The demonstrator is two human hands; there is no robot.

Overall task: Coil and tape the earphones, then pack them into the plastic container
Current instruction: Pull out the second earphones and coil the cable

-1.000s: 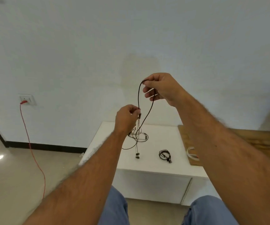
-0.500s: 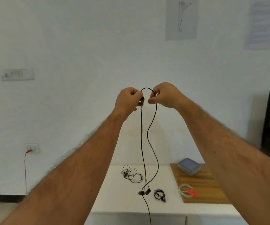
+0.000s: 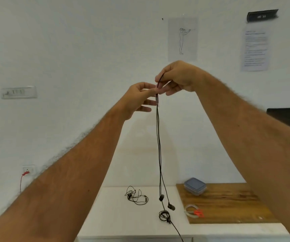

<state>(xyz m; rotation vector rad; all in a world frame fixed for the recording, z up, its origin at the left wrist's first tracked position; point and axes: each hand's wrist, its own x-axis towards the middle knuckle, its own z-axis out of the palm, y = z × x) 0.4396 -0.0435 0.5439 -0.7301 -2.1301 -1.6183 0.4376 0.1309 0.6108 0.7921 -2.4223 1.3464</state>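
Earphones (image 3: 159,145) hang uncoiled, pinched by right hand (image 3: 177,77) and left hand (image 3: 139,97) fingers (image 3: 149,92). Coiling, taping and packing into plastic container (image 3: 194,186) remain.

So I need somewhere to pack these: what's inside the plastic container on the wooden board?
The plastic container sits on the wooden board with its bluish lid on. The walls are translucent but nothing inside is discernible, so its contents cannot be told.

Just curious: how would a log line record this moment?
hands: both pinch earphones | cable: hanging straight | container: lidded, on board
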